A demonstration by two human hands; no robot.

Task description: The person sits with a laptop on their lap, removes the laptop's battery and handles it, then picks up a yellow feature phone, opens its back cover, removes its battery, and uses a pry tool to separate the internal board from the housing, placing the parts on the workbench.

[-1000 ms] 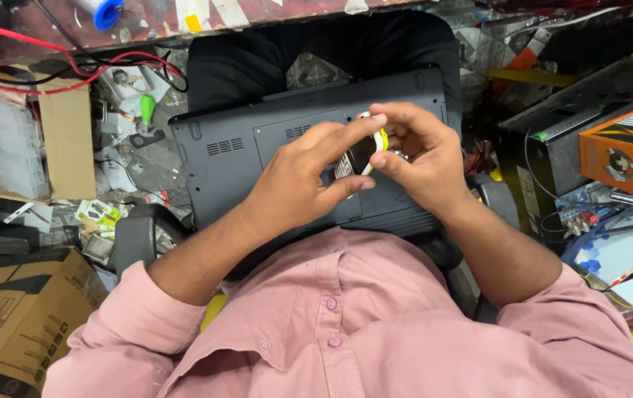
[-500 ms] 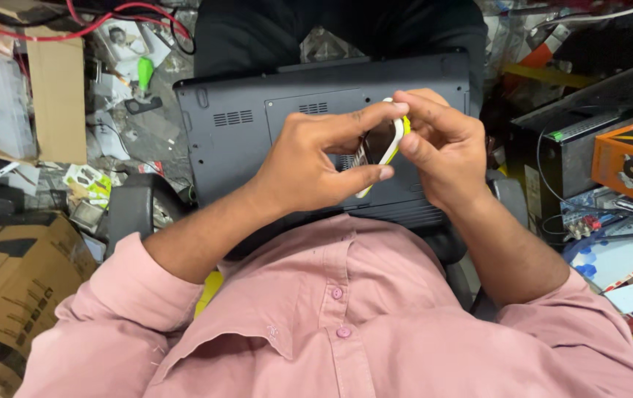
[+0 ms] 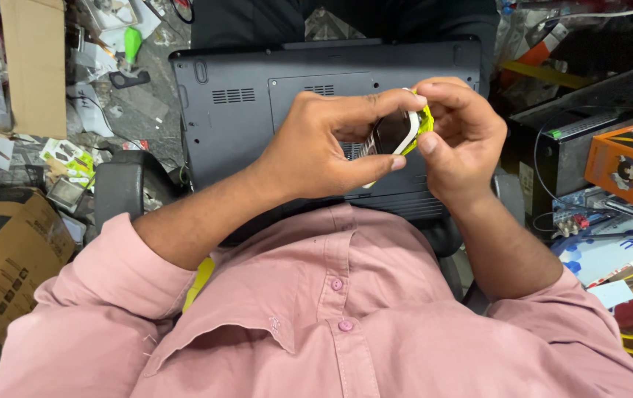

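Smartwatch with yellow-green strap now sits higher, pinched by left hand and right hand above upturned laptop.

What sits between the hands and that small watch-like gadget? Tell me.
Nothing visible. Both hands already touch the gadget: the left hand pinches its dark face and white edge, the right hand covers its yellow-green strap side. It is held above the upturned laptop, not resting on it.
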